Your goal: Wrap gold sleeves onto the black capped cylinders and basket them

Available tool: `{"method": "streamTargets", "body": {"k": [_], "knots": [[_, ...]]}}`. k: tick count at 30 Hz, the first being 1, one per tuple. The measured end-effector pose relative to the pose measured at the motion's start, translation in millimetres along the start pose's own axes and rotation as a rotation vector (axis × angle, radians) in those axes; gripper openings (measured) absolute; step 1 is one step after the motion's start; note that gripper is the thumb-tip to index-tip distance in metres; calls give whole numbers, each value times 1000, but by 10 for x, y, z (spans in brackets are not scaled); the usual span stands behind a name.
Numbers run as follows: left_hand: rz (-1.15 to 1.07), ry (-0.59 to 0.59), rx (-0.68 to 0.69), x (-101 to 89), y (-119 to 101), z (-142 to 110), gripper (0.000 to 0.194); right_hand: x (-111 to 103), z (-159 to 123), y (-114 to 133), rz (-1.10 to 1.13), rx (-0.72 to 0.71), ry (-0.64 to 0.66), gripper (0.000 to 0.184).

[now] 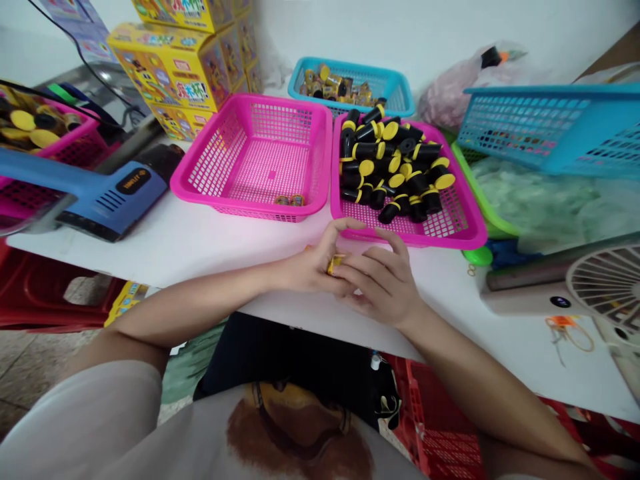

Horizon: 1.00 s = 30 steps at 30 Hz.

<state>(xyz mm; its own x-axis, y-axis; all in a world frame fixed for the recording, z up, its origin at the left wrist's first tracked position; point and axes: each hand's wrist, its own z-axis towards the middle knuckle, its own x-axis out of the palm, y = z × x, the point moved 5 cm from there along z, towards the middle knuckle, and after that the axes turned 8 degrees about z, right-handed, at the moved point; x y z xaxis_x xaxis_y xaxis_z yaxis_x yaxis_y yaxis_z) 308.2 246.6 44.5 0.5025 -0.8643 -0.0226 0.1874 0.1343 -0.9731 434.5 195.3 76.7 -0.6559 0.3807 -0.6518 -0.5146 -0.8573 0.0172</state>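
Observation:
Over the white table [195, 257], my left hand [320, 263] is closed around a small yellow item [336, 264], mostly hidden by fingers. My right hand [383, 280] meets it from the other side, its fingers pressed on the same item and its index finger raised. Just beyond my hands is a pink basket [327, 170] with two small round wrapped pieces [290, 200] in its near right corner. Beside it on the right, a second pink basket [470, 233] holds many black cylinders with yellow caps [395, 167].
A blue basket [400, 100] of small yellowish pieces stands behind. Yellow boxes [170, 67] are stacked back left, near a blue heat gun [120, 193]. At right are a larger blue basket [565, 133] and a fan [610, 280]. Red crates [440, 420] stand below the table.

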Motion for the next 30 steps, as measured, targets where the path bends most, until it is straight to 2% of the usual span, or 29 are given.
{"method": "streamTargets", "body": {"k": [2,5,8,12,18,24,26,27,28,30], "knots": [[12,-53,-7,-27,22,5,78,13,-27,-17,-38,23,13,25],[11,-77,2,-22,19,6,75,-9,-34,-4,-10,-26,-27,33],[-25,-28,24,29,-7,-1,69,-40,-4,23,109,-64,-29,42],[-36,29,24,81,-1,-9,67,-61,30,56,237,-45,25,45],[-55,88,40,91,19,-23,75,-67,5,103,241,-99,22,44],[-40,157,93,108,29,-43,65,-53,-37,99,263,-115,9,46],[37,109,155,104,13,-30,63,-30,-46,81,267,-100,-7,46],[119,43,196,84,-15,-24,63,-22,-43,69,272,-92,-18,46],[224,-52,234,48,-62,-22,65,-21,-35,53,272,-80,-30,46],[452,-266,268,-59,-218,-42,55,-58,8,-4,232,-46,-61,49]]}}
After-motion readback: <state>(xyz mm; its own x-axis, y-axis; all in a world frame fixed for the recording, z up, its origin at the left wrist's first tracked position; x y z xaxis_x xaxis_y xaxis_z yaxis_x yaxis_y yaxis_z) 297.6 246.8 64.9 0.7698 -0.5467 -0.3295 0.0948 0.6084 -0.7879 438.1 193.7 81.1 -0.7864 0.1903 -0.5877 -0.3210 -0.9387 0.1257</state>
